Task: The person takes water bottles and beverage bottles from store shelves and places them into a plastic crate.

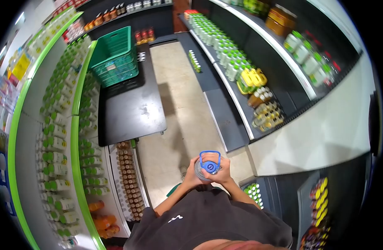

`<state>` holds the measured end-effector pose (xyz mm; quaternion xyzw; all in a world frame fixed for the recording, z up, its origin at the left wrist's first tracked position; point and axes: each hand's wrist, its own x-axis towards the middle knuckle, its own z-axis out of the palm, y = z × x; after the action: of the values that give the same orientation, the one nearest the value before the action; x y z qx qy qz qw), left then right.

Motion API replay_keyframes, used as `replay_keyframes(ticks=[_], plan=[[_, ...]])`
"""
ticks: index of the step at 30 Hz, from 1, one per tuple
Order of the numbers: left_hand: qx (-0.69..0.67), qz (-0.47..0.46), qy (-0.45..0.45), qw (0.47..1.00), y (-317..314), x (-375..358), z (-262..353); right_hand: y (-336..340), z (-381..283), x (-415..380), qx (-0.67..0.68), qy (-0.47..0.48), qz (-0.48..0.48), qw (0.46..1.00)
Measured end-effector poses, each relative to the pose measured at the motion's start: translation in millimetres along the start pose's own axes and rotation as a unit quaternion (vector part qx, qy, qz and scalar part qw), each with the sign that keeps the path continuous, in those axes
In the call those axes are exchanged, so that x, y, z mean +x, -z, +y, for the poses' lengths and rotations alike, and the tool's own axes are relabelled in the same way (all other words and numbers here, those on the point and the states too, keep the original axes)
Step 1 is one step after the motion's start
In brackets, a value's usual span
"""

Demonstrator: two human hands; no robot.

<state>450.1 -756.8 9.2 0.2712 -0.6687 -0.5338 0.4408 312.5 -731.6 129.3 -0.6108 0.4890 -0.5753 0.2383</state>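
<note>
Close to my chest, a large clear bottle with a blue cap and a blue carrying loop stands upright between my hands. My left hand wraps the bottle's left side near the top. On the other side, my right hand grips it, with fingers curled round just beside the cap. The blue loop sticks up above my fingers. Most of the bottle's lower body is hidden beneath its top and my hands.
Stacked green crates sit on a dark table ahead to the left. Green-capped bottles line the left shelves. On the right shelf are more green-capped bottles and yellow-handled jugs. A pale floor aisle runs forward between them.
</note>
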Motion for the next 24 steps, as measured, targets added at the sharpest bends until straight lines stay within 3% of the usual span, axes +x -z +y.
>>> replay_keyframes(ticks=[4, 7, 11, 20, 24], plan=[[-0.006, 0.006, 0.063, 0.998, 28.7, 55.4, 19.9, -7.4, 23.6, 55.4, -0.010, 0.018, -0.031, 0.999], [-0.018, 0.023, 0.059, 0.998, 32.9, 79.4, -11.5, -10.5, 47.8, 87.5, 0.027, -0.067, -0.018, 0.997], [-0.032, 0.030, 0.059, 0.997, 32.8, 123.2, -50.8, -8.6, 84.1, 130.6, 0.001, -0.060, -0.029, 0.998], [0.029, -0.020, 0.113, 0.993, 37.5, 291.7, -81.9, 31.7, 196.5, 253.7, 0.056, -0.142, 0.031, 0.988], [0.064, -0.040, 0.159, 0.984, 28.4, 372.1, -80.5, 60.3, 230.5, 324.6, 0.067, -0.121, 0.031, 0.990]])
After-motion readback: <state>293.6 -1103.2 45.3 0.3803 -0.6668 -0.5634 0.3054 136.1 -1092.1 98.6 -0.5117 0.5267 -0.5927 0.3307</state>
